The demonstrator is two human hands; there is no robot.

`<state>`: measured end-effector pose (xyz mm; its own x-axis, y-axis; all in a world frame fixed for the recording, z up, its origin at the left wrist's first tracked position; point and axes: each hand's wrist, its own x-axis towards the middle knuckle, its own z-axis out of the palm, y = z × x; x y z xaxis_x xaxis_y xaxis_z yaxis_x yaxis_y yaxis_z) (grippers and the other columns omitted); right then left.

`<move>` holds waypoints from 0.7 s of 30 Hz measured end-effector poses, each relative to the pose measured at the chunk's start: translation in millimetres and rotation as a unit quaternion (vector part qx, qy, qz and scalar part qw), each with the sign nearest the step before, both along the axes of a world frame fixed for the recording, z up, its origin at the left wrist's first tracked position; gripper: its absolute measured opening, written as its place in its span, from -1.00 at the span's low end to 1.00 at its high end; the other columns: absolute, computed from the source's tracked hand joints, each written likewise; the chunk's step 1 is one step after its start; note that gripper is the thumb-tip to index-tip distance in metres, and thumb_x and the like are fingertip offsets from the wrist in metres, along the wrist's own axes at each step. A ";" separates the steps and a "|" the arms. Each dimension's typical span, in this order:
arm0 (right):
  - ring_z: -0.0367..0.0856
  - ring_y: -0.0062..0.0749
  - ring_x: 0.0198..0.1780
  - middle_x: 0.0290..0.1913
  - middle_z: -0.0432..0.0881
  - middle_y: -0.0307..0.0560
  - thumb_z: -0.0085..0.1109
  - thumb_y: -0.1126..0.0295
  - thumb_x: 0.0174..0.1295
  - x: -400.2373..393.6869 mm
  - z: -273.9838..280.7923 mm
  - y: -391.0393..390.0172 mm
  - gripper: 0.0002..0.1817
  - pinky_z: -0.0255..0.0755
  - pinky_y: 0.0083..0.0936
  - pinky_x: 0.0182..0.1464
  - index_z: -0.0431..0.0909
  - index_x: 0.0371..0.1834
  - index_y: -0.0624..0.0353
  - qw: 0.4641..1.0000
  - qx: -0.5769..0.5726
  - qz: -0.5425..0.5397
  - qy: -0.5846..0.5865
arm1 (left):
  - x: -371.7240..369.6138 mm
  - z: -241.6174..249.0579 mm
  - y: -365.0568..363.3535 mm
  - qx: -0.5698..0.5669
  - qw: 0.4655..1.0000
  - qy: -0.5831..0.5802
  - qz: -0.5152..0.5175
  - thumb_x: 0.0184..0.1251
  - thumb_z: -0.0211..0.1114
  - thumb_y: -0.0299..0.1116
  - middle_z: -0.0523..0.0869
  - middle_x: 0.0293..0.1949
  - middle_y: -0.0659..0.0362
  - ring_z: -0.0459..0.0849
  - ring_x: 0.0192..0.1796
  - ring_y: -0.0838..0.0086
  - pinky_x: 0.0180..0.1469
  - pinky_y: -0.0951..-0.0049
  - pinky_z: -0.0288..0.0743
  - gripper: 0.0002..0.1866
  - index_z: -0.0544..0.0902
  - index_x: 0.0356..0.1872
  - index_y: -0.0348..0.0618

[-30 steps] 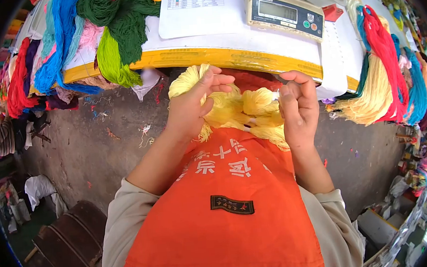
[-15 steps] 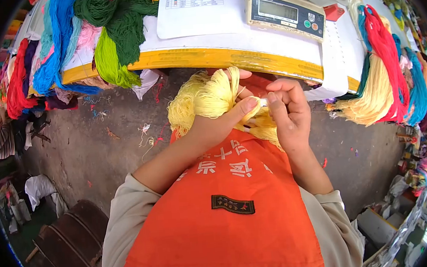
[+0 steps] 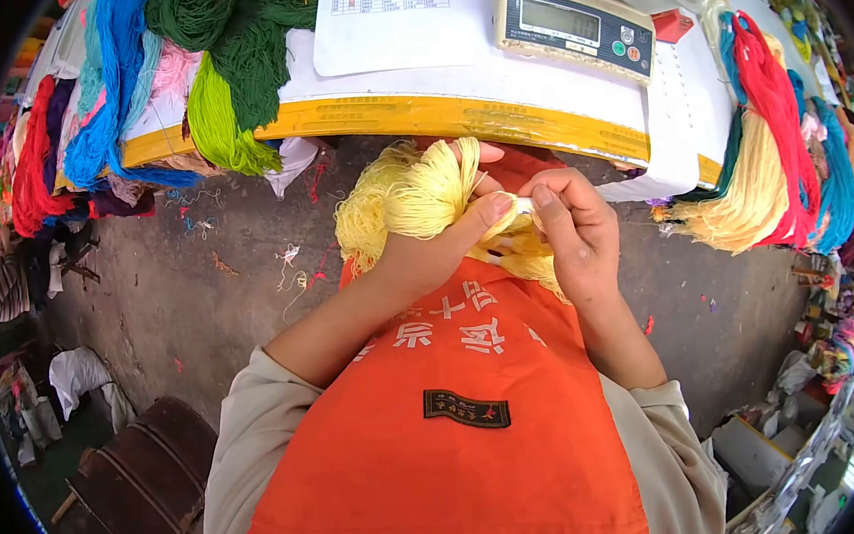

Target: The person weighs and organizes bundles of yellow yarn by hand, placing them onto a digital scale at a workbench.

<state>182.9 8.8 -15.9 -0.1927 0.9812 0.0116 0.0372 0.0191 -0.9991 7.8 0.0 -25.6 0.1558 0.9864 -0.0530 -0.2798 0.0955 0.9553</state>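
Observation:
A skein of pale yellow thread (image 3: 427,199) is bunched in my left hand (image 3: 445,245), whose thumb lies along its near side with the fingers behind it. Loose loops of the skein spill to the left and hang below over the red apron (image 3: 435,367). My right hand (image 3: 583,230) is closed beside it, thumb and forefinger pinching a small white piece (image 3: 524,205) at the right end of the yellow loop. Exactly what that white piece is, I cannot make out.
Ahead is a table with a yellow front edge (image 3: 375,117). On it are a digital scale (image 3: 573,24), a printed sheet (image 3: 388,29), green skeins (image 3: 250,55), blue skeins (image 3: 121,80) and red skeins (image 3: 771,109). A brown stool-like object (image 3: 148,480) stands lower left.
My right fingers have shifted slightly at the white piece, curling a little more over it. The skein and my left hand stay nearly in place.

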 end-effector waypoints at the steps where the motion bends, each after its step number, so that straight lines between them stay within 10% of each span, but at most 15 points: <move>1: 0.32 -0.82 -0.36 -0.36 0.52 -0.38 0.01 0.50 0.46 -0.1 0.1 0.1 -0.89 0.23 -0.77 -0.32 0.56 -0.18 0.26 1.000 0.000 0.000 -0.003 | -0.2 0.3 -0.1 0.005 1.000 0.010 0.000 0.41 0.30 -0.49 0.58 -0.22 0.27 0.54 -0.17 0.67 -0.11 0.63 0.47 -0.59 0.43 0.22 -0.19; 11: 0.31 -0.82 -0.37 -0.39 0.50 -0.39 0.02 0.50 0.46 4.9 0.6 -0.9 -0.89 0.23 -0.76 -0.34 0.55 -0.20 0.25 0.999 -0.031 0.028 -0.017 | 1.1 -11.1 0.3 0.010 0.999 0.033 -0.005 0.45 0.27 -0.43 0.59 -0.20 0.29 0.53 -0.17 0.68 -0.08 0.61 0.47 -0.64 0.47 0.20 -0.20; 21: 0.32 -0.81 -0.35 -0.42 0.50 -0.41 0.21 0.34 0.42 55.9 8.2 0.7 -0.82 0.20 -0.78 -0.27 0.55 -0.13 0.24 0.994 -0.046 0.086 -0.048 | -57.1 20.8 5.3 -0.106 0.980 -0.063 -0.155 0.50 0.13 -0.13 0.55 -0.40 0.30 0.24 -0.62 0.81 -0.62 0.73 0.01 -0.55 0.45 0.24 -0.22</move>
